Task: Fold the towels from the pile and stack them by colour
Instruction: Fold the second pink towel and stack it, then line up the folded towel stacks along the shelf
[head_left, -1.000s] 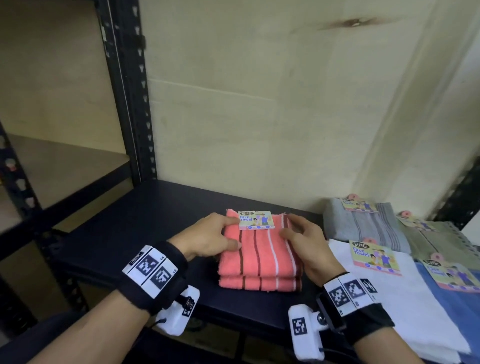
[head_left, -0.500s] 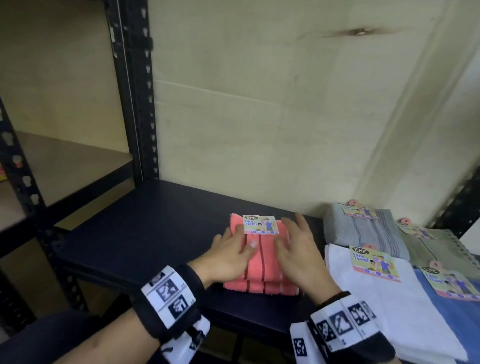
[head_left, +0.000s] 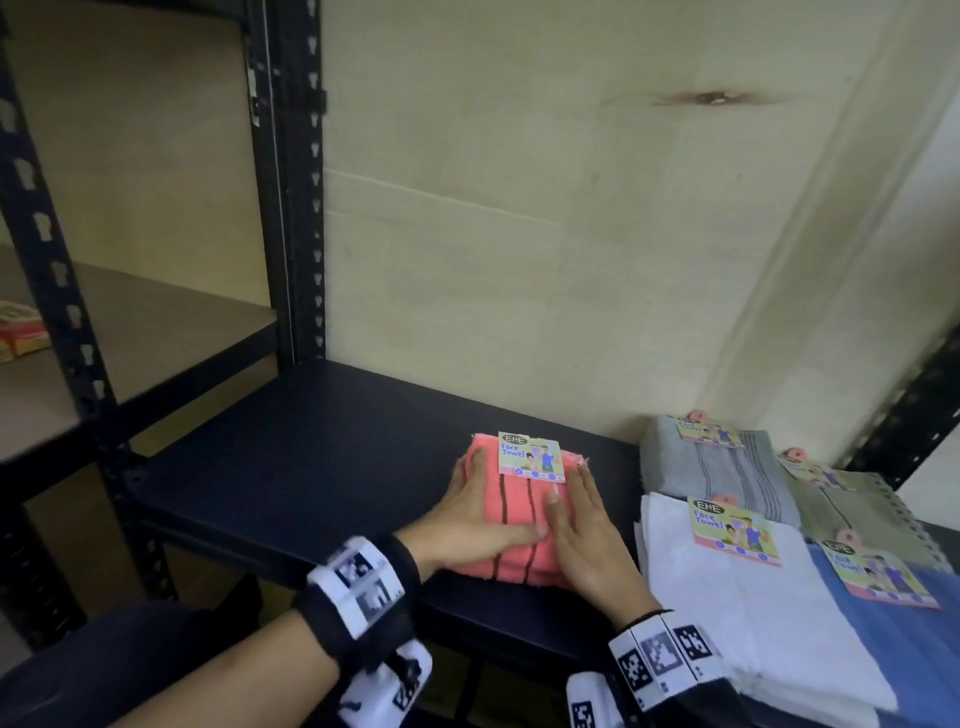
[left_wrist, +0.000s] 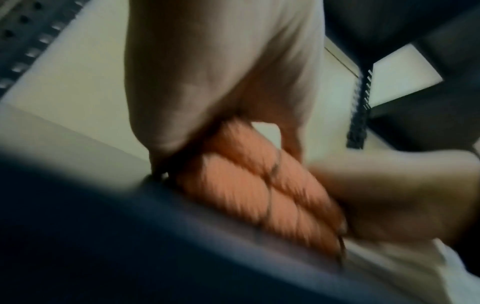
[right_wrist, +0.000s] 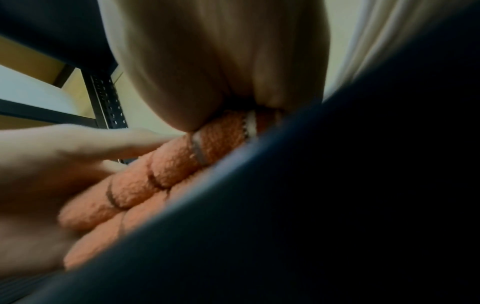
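Note:
A folded coral towel (head_left: 519, 519) with dark and white stripes and a paper label (head_left: 530, 457) lies on the dark shelf (head_left: 311, 467). My left hand (head_left: 467, 514) lies flat on its left side, fingers straight, thumb stretched across the near part. My right hand (head_left: 582, 525) presses flat on its right side. In the left wrist view the coral towel (left_wrist: 259, 185) shows two stacked rolled folds under my left hand (left_wrist: 221, 82). The right wrist view shows the same coral towel (right_wrist: 155, 174) beneath my right hand (right_wrist: 221, 61).
To the right lie a white towel (head_left: 727, 597), a blue towel (head_left: 909, 649), a grey folded towel (head_left: 717, 473) and a green-grey one (head_left: 857, 509), each labelled. A black upright (head_left: 291, 182) stands at the shelf's left. The wall (head_left: 571, 234) is close behind.
Both hands went from pinching the towel's far corners to lying flat on top of it, sliding toward its near edge. The view shifted slightly.

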